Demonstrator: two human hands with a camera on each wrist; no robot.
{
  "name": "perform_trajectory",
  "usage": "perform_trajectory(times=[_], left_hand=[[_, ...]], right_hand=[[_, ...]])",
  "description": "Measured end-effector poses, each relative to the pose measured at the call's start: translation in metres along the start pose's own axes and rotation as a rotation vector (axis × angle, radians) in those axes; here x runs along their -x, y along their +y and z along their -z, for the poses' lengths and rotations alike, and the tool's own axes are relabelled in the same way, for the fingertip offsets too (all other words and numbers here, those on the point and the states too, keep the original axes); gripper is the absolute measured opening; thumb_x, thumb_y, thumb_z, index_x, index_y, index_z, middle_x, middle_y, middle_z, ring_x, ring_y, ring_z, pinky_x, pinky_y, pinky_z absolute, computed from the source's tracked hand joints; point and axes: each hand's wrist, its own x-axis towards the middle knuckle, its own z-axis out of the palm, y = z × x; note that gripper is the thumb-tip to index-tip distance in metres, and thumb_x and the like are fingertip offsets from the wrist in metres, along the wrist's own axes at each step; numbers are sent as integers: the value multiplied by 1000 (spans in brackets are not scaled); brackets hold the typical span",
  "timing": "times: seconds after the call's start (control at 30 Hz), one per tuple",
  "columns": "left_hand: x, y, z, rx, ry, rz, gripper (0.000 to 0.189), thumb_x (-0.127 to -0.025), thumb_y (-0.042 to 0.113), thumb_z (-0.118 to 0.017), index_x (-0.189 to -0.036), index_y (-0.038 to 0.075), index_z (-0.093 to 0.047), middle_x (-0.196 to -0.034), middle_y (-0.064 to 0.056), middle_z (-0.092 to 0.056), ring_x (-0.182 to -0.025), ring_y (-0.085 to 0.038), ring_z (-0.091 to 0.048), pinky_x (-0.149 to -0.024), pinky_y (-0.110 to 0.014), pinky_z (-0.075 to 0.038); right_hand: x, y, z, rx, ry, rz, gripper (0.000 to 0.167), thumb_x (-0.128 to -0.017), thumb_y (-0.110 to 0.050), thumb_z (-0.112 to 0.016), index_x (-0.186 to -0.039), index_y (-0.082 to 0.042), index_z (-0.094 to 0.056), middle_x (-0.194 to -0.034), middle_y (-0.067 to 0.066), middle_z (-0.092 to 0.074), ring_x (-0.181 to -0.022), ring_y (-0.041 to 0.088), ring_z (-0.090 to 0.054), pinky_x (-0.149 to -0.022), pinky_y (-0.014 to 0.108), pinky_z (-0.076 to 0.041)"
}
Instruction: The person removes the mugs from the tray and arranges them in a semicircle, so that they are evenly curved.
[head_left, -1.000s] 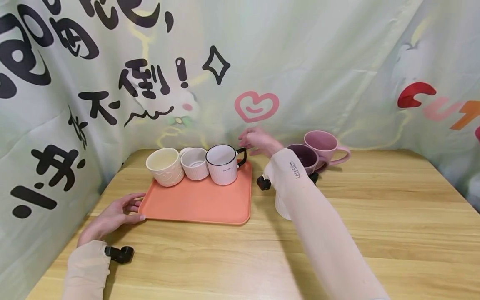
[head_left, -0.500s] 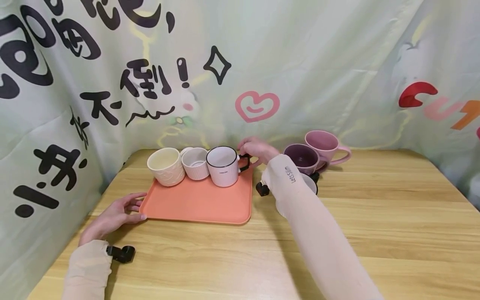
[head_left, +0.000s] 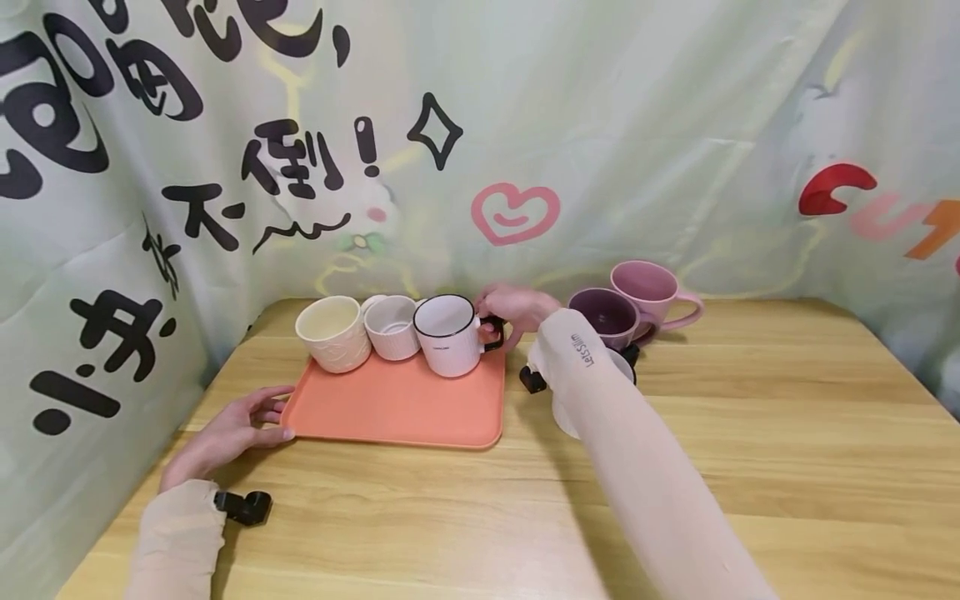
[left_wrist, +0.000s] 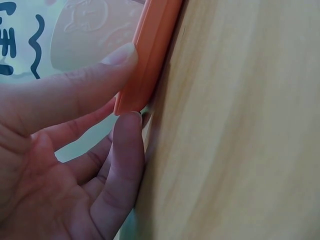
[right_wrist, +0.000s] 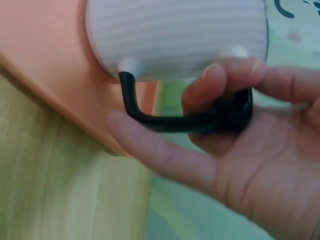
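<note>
My right hand (head_left: pixel 517 307) has its fingers curled through the black handle of a white ribbed mug (head_left: pixel 453 346) with a black rim. In the right wrist view, the thumb lies along the outside of that handle (right_wrist: pixel 175 122). The mug stands at the back right of an orange tray (head_left: pixel 390 408). To its left on the tray are a small white ribbed cup (head_left: pixel 395 340) and a cream embossed cup (head_left: pixel 339 354). My left hand (head_left: pixel 236 429) pinches the tray's near left corner, thumb on the rim and a fingertip against the edge, as the left wrist view shows.
Right of the tray stand a dark purple mug (head_left: pixel 606 312) and a pink mug (head_left: pixel 647 283), close together. Another white mug (head_left: pixel 564 417) is mostly hidden under my right sleeve. A printed curtain (head_left: pixel 637 150) hangs behind the wooden table (head_left: pixel 787 433).
My right hand came down from above onto the black handle and took hold of it. The mug has shifted slightly right and nearer, its handle turning toward me. The left hand has stayed put.
</note>
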Motion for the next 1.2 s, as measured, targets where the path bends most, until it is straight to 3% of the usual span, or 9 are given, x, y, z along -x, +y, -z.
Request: perform_trajectory(times=[0.1,0.23,0.33,0.57,0.77,1.2], left_hand=[[-1,0,-1,1,0,1,76,-90,11,-78,-148,-13,-36,-125,-25,-61,-105,-24,-60,-81,-22,-51],[-3,-1,0,-20,5,7,76,-90,13,-78,-148,-13,-37,-124,-24,-61,-105,-26,-60,-81,-22,-50],[-3,-1,0,-16,1,6,76,-90,12,-78,-148,-13,-37,-125,-25,-60,-105,-26,-60,-81,-22,-50],[-1,0,0,22,-5,-31,73,-89,7,-77,-146,-16,-36,-121,-25,-62,-101,-19,-61,-79,-23,-52],[-3,1,-1,16,-4,-18,74,-89,9,-78,-146,-15,-37,-121,-24,-63,-100,-18,-61,-81,-22,-51],[-3,0,-1,15,2,-18,74,-89,9,-78,-147,-15,-37,-121,-24,-62,-99,-13,-61,-81,-22,-51]], right_hand=[[2,-2,1,-13,-19,44,7,-99,2,-34,-103,-1,-39,-68,6,-36,-66,22,-35,-83,56,-42],[9,-5,3,28,-1,93,37,-96,2,-43,-131,2,-33,-71,6,-36,-68,22,-35,-87,59,-47],[12,-5,6,39,17,97,45,-97,2,-47,-139,3,-31,-72,8,-36,-69,22,-37,-83,54,-52],[20,-9,8,17,75,152,35,-96,0,-49,-129,1,-36,-69,4,-32,-66,19,-33,-63,37,-51],[29,-11,11,6,93,183,21,-95,0,-49,-113,-2,-38,-70,3,-30,-67,19,-30,-64,39,-46],[47,-19,12,40,100,225,17,-97,-1,-52,-109,-3,-40,-70,4,-30,-66,18,-33,-65,38,-49]])
